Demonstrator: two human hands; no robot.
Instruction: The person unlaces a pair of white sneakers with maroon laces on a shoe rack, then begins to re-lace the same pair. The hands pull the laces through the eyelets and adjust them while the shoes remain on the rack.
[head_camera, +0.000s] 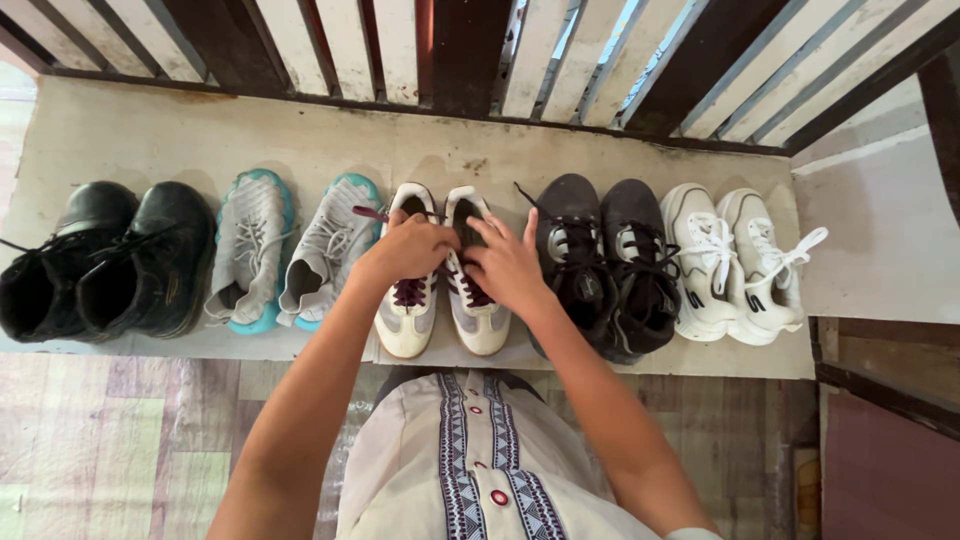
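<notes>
1. Your left hand (405, 250) is curled over the tongue of the left cream sneaker (408, 300), fingers pinched on the dark maroon lace (410, 291) — one lace end sticks out left of the knuckles.
2. Your right hand (508, 265) rests on the right cream sneaker (474, 300), fingers partly spread, fingertips down at the lacing; whether it grips a lace, I cannot tell.
3. The pair sits mid-row on the pale ledge (150, 130), toes toward you, heels toward the slatted railing (560, 50).
4. Neighbours: grey-teal sneakers (290, 250) just left, dark grey sneakers (605, 265) just right and touching your right wrist, black boots (100, 260) far left, white sneakers (740, 265) far right.
5. My read for doing it well: keep the left pinch close to the eyelets so the lace stays taut, steady the shoe with the right palm, and pull straight up — not sideways.
6. Watch the right forearm; it could nudge the dark grey pair out of line.
</notes>
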